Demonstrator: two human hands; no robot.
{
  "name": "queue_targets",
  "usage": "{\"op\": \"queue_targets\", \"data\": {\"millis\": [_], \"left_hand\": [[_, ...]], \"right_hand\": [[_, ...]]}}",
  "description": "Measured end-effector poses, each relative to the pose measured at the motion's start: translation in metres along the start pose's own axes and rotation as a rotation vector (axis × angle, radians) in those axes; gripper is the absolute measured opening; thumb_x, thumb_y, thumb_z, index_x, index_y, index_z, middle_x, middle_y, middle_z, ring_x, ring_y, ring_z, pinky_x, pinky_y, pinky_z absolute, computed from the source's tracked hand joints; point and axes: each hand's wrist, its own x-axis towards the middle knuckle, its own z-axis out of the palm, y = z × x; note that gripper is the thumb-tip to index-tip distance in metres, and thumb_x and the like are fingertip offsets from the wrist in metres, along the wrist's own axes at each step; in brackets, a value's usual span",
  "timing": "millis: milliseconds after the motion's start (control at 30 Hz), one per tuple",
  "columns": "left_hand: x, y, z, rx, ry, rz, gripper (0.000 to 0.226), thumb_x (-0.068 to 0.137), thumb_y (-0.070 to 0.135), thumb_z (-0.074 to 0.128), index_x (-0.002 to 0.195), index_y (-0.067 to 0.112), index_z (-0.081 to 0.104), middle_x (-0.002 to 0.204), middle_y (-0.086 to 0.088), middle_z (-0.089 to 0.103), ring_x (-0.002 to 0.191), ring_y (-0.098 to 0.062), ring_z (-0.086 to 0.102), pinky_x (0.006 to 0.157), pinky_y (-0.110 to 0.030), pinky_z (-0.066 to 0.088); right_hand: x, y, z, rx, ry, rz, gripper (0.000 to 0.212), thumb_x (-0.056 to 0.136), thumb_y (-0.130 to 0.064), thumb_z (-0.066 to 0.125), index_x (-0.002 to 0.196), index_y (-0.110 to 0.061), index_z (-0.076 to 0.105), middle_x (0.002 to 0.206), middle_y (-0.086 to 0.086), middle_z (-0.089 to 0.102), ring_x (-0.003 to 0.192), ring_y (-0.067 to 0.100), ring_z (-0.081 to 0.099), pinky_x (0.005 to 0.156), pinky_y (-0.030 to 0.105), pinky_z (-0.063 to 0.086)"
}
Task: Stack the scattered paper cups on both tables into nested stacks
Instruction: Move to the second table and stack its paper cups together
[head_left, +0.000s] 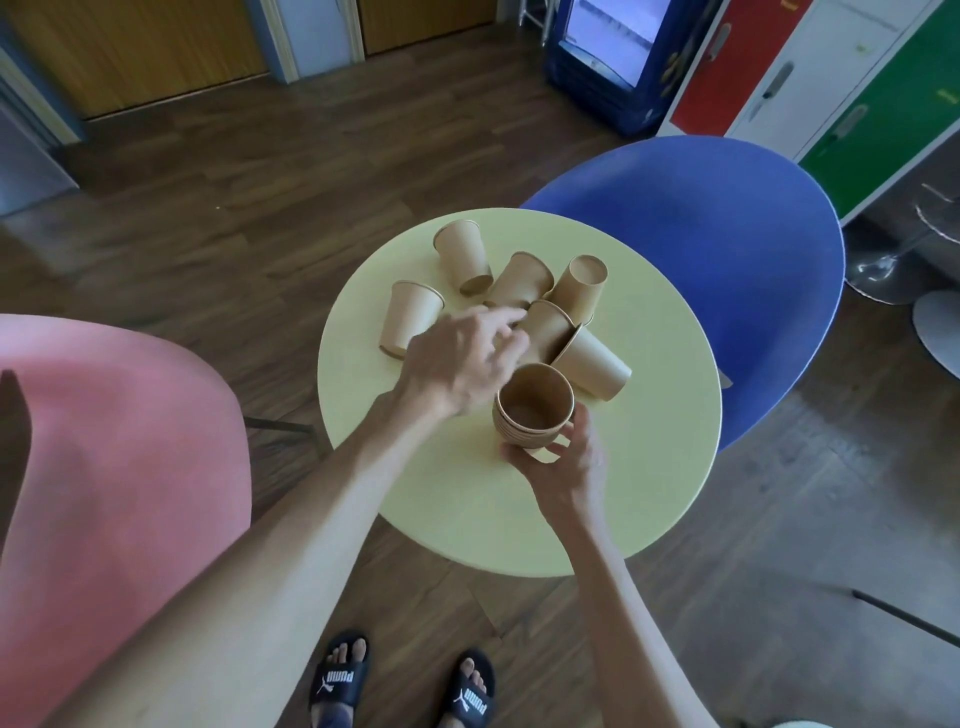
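Several brown paper cups lie scattered on a round pale-yellow table (467, 519). My right hand (563, 467) grips a nested stack of cups (534, 408) from below, mouth up, above the table's middle. My left hand (462, 364) stretches over the pile with fingers spread, its fingertips at a cup lying on its side (545, 330). It holds nothing that I can see. Other loose cups lie at the far side (463, 255), in the middle (521, 280), at the right (581, 286), at the left (410, 318) and beside the stack (595, 366).
A blue chair (727, 270) stands against the table's far right side. A pink chair (119, 493) is at my left. Dark wood floor surrounds the table. A blue fridge (618, 57) and coloured lockers (857, 78) stand at the back right. My sandalled feet (405, 680) are below.
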Motion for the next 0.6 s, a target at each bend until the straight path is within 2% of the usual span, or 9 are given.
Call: {"op": "queue_targets", "data": {"millis": [67, 133, 200, 267, 367, 467, 533, 600], "left_hand": [[0.012, -0.02, 0.009, -0.104, 0.211, -0.099, 0.039, 0.095, 0.03, 0.054, 0.133, 0.022, 0.061, 0.127, -0.002, 0.067, 0.119, -0.026, 0.06, 0.092, -0.043, 0.054], [0.023, -0.043, 0.015, -0.01, 0.3, -0.235, 0.05, 0.095, 0.024, 0.059, 0.144, 0.018, 0.049, 0.139, -0.013, 0.054, 0.128, -0.034, 0.05, 0.092, -0.044, 0.053], [0.033, -0.061, 0.022, 0.076, 0.197, -0.379, 0.067, 0.096, 0.031, 0.062, 0.154, 0.02, 0.032, 0.148, -0.019, 0.039, 0.129, -0.04, 0.046, 0.091, -0.047, 0.05], [0.039, -0.07, 0.026, 0.104, 0.11, -0.422, 0.079, 0.095, 0.036, 0.066, 0.159, 0.022, 0.021, 0.15, -0.023, 0.033, 0.128, -0.042, 0.046, 0.091, -0.049, 0.05], [0.047, -0.078, 0.029, 0.071, 0.085, -0.485, 0.084, 0.097, 0.037, 0.066, 0.161, 0.021, 0.014, 0.143, -0.024, 0.041, 0.127, -0.041, 0.05, 0.089, -0.049, 0.049], [0.048, -0.081, 0.033, 0.049, 0.114, -0.51, 0.076, 0.097, 0.033, 0.067, 0.157, 0.018, 0.021, 0.133, -0.024, 0.054, 0.124, -0.041, 0.055, 0.085, -0.047, 0.05], [0.045, -0.079, 0.033, -0.023, 0.192, -0.536, 0.074, 0.093, 0.031, 0.069, 0.152, 0.017, 0.026, 0.129, -0.024, 0.058, 0.12, -0.042, 0.057, 0.083, -0.046, 0.05], [0.039, -0.071, 0.03, -0.189, 0.34, -0.559, 0.074, 0.087, 0.034, 0.069, 0.148, 0.018, 0.029, 0.123, -0.022, 0.061, 0.113, -0.041, 0.06, 0.084, -0.043, 0.052]], "right_hand": [[0.002, 0.002, 0.001, 0.018, -0.009, 0.01, 0.079, 0.067, -0.018, 0.093, 0.134, -0.021, 0.052, 0.123, -0.004, 0.064, 0.109, 0.019, 0.063, 0.089, 0.036, 0.058], [0.005, 0.004, 0.003, 0.01, -0.016, 0.0, 0.079, 0.067, -0.018, 0.093, 0.135, -0.02, 0.052, 0.124, -0.003, 0.064, 0.109, 0.018, 0.063, 0.089, 0.035, 0.058], [0.005, 0.003, 0.006, 0.018, -0.019, -0.015, 0.08, 0.067, -0.019, 0.093, 0.135, -0.02, 0.051, 0.126, -0.003, 0.064, 0.11, 0.019, 0.063, 0.089, 0.036, 0.058], [0.005, 0.001, 0.008, 0.005, -0.019, -0.015, 0.08, 0.067, -0.019, 0.093, 0.135, -0.019, 0.051, 0.126, -0.003, 0.064, 0.111, 0.019, 0.062, 0.089, 0.037, 0.058], [0.007, 0.003, 0.01, 0.006, -0.024, -0.017, 0.08, 0.067, -0.018, 0.093, 0.136, -0.018, 0.051, 0.127, -0.002, 0.064, 0.112, 0.02, 0.062, 0.09, 0.037, 0.058], [0.009, 0.003, 0.01, 0.001, -0.025, -0.013, 0.08, 0.067, -0.019, 0.093, 0.135, -0.018, 0.051, 0.126, -0.003, 0.064, 0.11, 0.02, 0.062, 0.089, 0.037, 0.058], [0.009, 0.004, 0.01, 0.002, -0.023, -0.024, 0.079, 0.067, -0.019, 0.093, 0.134, -0.018, 0.052, 0.125, -0.004, 0.063, 0.109, 0.02, 0.061, 0.089, 0.038, 0.058], [0.009, 0.005, 0.01, 0.014, -0.018, -0.027, 0.078, 0.067, -0.02, 0.093, 0.133, -0.019, 0.052, 0.123, -0.006, 0.063, 0.109, 0.019, 0.061, 0.088, 0.038, 0.058]]}}
